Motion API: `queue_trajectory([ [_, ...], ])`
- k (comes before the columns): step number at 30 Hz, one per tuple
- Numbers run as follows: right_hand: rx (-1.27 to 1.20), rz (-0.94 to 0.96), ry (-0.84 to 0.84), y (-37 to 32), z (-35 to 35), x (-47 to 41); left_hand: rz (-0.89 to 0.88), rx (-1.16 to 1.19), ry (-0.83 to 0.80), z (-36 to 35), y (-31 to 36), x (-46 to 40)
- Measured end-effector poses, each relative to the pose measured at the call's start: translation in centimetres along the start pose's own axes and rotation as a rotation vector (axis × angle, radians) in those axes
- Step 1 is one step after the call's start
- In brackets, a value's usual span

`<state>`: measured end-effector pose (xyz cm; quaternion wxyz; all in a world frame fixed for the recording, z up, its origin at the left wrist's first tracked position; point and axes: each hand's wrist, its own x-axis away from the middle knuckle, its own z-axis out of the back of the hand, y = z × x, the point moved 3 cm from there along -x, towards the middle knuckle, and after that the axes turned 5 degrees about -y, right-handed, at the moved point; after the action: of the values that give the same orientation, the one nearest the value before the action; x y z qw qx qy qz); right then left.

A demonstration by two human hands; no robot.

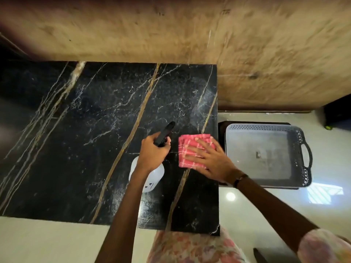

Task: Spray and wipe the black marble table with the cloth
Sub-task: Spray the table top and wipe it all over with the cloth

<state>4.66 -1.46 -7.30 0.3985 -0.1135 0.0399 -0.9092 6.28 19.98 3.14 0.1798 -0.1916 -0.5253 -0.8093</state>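
Note:
The black marble table [95, 130], veined in gold and white, fills the left and middle of the head view. My left hand [153, 152] grips the black trigger head of a white spray bottle [152, 179], nozzle pointing away over the table. A folded pink checked cloth [190, 149] lies near the table's right edge. My right hand [210, 160] lies flat on the cloth with fingers spread, pressing it onto the marble.
A grey perforated plastic tray [266, 130] with handles sits on a low dark stand just right of the table. A brown stone-look wall [190, 35] rises behind. Glossy white floor [266, 205] lies to the right and in front.

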Motion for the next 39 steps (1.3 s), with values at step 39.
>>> queue_trajectory([
  [39, -0.121, -0.516, 0.066, 22.7, 6.2, -20.6, -0.056, -0.081, 0.036, 3.2, 6.9, -16.9],
])
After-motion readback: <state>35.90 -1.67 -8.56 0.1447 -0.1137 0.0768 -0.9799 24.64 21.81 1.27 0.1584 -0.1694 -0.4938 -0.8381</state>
